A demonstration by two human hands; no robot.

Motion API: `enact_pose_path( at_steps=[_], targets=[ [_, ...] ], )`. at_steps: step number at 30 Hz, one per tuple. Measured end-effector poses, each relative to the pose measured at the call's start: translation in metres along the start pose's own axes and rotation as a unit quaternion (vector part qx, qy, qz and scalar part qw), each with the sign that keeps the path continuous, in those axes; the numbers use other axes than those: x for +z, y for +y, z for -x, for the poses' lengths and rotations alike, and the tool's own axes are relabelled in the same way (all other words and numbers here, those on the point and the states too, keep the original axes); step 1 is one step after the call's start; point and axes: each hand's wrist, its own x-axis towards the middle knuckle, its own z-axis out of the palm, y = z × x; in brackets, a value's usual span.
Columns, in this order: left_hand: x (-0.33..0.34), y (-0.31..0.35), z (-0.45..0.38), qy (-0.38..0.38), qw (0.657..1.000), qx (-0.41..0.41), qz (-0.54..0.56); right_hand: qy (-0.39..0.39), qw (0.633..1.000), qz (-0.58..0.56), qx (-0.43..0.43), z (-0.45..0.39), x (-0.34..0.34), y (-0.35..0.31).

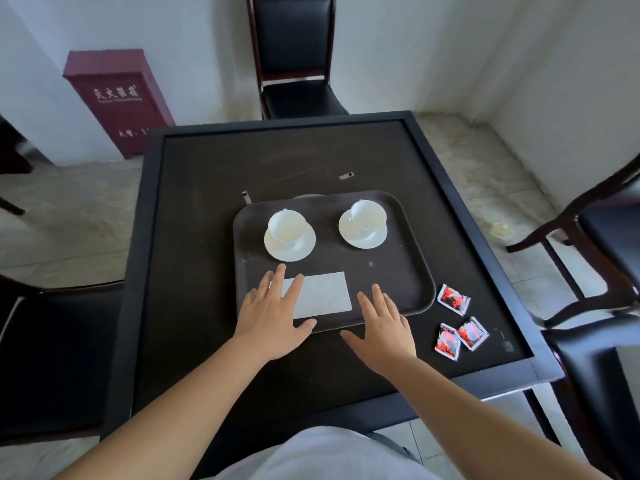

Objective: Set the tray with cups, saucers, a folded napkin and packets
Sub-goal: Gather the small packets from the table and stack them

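A dark tray [408, 271] lies on the black table. At its far side stand two white cups, the left cup [286, 226] on a saucer [290, 241] and the right cup [367, 214] on a saucer [363, 231]. A white folded napkin [322, 294] lies flat at the tray's near side. My left hand [273, 313] is spread flat over the napkin's left end. My right hand [382, 327] lies with straight fingers over the tray's near rim, just right of the napkin. Three red packets lie on the table right of the tray: one [453, 299] farther, two [447, 341] [472, 332] nearer.
The black table [214, 202] has a raised frame edge. Chairs stand at the far side [294, 57], the left [52, 358] and the right [602, 237]. A red cabinet [117, 98] stands by the wall at the back left.
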Motion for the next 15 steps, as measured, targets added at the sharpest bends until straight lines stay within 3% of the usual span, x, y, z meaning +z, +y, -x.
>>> enact_pose_path(
  at_steps=[8,15],
  targets=[
    [0.011,0.049,-0.016,-0.041,0.991,0.13,-0.003,0.012,0.994,-0.031,0.107,0.05,0.0,0.035],
    [0.02,0.12,-0.026,-0.08,0.979,0.186,-0.025,0.009,0.986,-0.051,0.161,0.079,-0.007,0.104]
  ],
)
